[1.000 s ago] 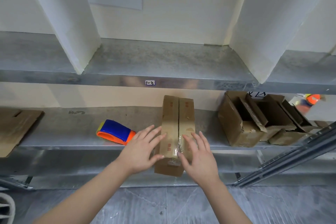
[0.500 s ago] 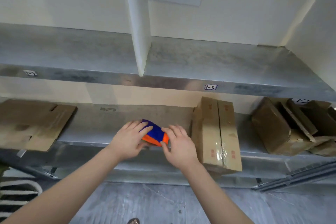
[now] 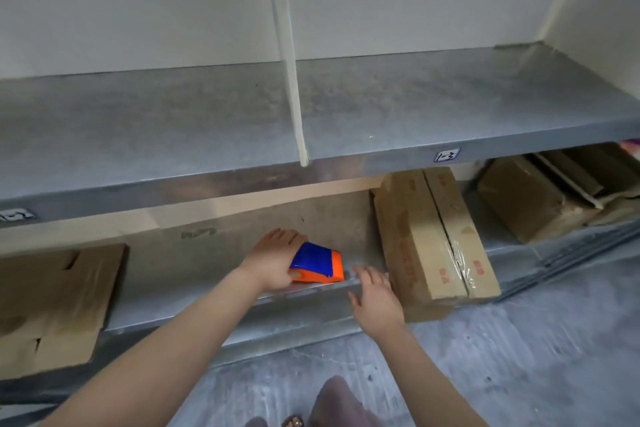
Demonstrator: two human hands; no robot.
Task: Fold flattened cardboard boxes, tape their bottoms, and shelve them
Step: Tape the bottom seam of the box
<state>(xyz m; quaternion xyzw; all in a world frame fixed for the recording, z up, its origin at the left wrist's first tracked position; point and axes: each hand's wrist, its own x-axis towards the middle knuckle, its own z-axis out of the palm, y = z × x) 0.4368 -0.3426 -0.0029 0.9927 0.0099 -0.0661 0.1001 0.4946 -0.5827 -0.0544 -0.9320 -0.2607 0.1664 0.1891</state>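
left hand (image 3: 273, 262) fingers clasp the blue-and-orange plastic tape dispenser (image 3: 318, 263); right hand (image 3: 375, 298) hovers spread, empty. next: shelve the taped brown cardboard box (image 3: 433, 239).

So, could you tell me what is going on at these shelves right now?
A person is assembling cardboard boxes at a metal shelf. Their left hand grips the blue and orange tape dispenser on the lower shelf, while the right hand hovers open beside it. A folded box with tape on its seam lies to the right, and flattened cardboard waits on the left.
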